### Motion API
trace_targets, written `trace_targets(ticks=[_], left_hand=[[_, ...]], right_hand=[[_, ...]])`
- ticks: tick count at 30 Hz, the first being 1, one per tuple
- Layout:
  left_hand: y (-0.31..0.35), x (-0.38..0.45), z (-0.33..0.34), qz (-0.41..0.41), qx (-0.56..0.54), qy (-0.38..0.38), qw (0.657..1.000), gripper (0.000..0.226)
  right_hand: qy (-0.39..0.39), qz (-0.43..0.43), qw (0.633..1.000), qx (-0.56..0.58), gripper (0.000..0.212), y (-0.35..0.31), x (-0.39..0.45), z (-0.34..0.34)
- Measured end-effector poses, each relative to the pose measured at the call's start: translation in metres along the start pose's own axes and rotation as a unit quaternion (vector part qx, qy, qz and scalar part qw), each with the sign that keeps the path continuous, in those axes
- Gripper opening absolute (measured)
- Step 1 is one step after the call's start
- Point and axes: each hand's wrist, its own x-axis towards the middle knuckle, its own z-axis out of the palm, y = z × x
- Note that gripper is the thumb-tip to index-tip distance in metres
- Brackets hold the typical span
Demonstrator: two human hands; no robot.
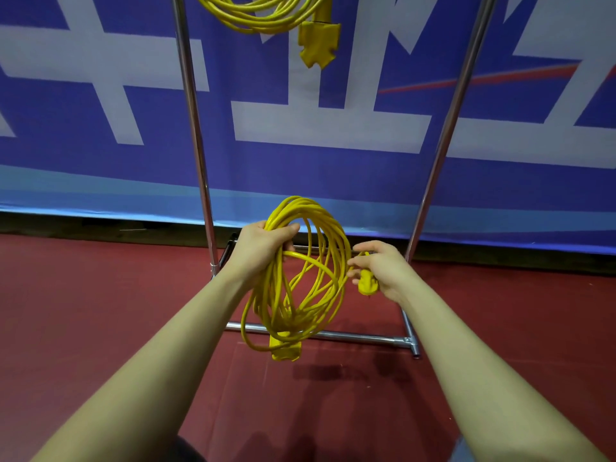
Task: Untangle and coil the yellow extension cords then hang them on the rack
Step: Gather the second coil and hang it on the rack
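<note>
The person's left hand (pixel 263 248) is gripping the top of a coiled yellow extension cord (pixel 300 275), fingers curled round the bunched loops. The coil is hanging in front of the metal rack (pixel 195 128), its socket end (pixel 285 351) dangling at the bottom just above the red floor (pixel 83 295). The right hand (pixel 380 268) is pinching the cord's plug end (pixel 367 284) just beside the coil. Above, a second coiled yellow cord (pixel 266 13) is hanging between the rack's uprights, against a blue banner (pixel 333 168).
</note>
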Motion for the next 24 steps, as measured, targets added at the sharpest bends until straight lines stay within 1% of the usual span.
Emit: trace_targets(ticks=[2,3,4,5,6,8,9,11,12,13,14,15,17,18,19,20,22,24], left_hand=[[0.002,0.000,0.000,-0.004,-0.013,-0.002,1.000,0.026],[0.003,0.000,-0.001,-0.009,-0.026,-0.008,1.000,0.024],[0.004,-0.001,-0.002,-0.016,-0.044,-0.016,0.999,0.021],[0.006,-0.001,-0.002,-0.025,-0.066,-0.026,0.997,0.018],[0.008,-0.002,-0.003,-0.035,-0.087,-0.037,0.995,0.015],[0.012,-0.004,-0.003,-0.052,-0.115,-0.064,0.990,0.013],[0.013,-0.004,-0.004,-0.058,-0.121,-0.075,0.988,0.012],[0.013,-0.005,-0.004,-0.066,-0.126,-0.082,0.986,0.012],[0.013,-0.005,-0.005,-0.067,-0.126,-0.078,0.987,0.012],[0.012,-0.003,-0.007,-0.065,-0.120,-0.072,0.988,0.012],[0.011,-0.001,-0.009,-0.062,-0.110,-0.066,0.990,0.013],[0.009,0.000,-0.012,-0.058,-0.097,-0.062,0.992,0.015],[0.005,0.002,-0.014,-0.053,-0.075,-0.064,0.994,0.018],[0.004,0.003,-0.014,-0.050,-0.065,-0.063,0.995,0.019],[0.003,0.003,-0.014,-0.045,-0.056,-0.060,0.996,0.020],[0.003,0.003,-0.013,-0.039,-0.048,-0.055,0.997,0.022],[0.003,0.003,-0.012,-0.029,-0.036,-0.046,0.998,0.026],[0.003,0.003,-0.011,-0.025,-0.032,-0.040,0.998,0.027]], right_hand=[[-0.001,-0.014,0.993,-0.118,0.037,0.002,0.001,-0.003],[0.002,-0.022,0.987,-0.158,0.039,0.003,0.001,-0.003],[0.008,-0.033,0.984,-0.174,0.041,0.004,0.001,-0.003],[0.015,-0.044,0.984,-0.174,0.039,0.005,0.001,-0.003],[0.022,-0.058,0.984,-0.165,0.032,0.006,0.001,-0.003],[0.048,-0.077,0.985,-0.145,0.013,0.008,0.002,-0.002],[0.065,-0.083,0.984,-0.142,0.011,0.009,0.003,-0.003],[0.093,-0.065,0.985,-0.127,0.018,0.012,0.006,-0.005],[0.094,-0.043,0.990,-0.093,0.015,0.014,0.006,-0.005],[0.085,-0.014,0.996,-0.036,0.008,0.014,0.005,-0.003],[0.071,0.014,0.997,0.036,0.007,0.014,0.005,-0.001],[0.055,0.041,0.991,0.116,0.011,0.011,0.004,0.001],[0.006,0.080,0.964,0.255,0.015,0.002,0.002,0.003],[-0.019,0.087,0.952,0.293,0.018,-0.003,0.002,0.002],[-0.035,0.085,0.948,0.306,0.023,-0.006,0.001,0.001],[-0.046,0.074,0.952,0.295,0.030,-0.008,0.000,0.001],[-0.035,0.025,0.974,0.223,0.038,-0.008,-0.002,-0.001],[-0.019,-0.040,0.994,0.098,0.030,-0.007,-0.005,-0.004]])
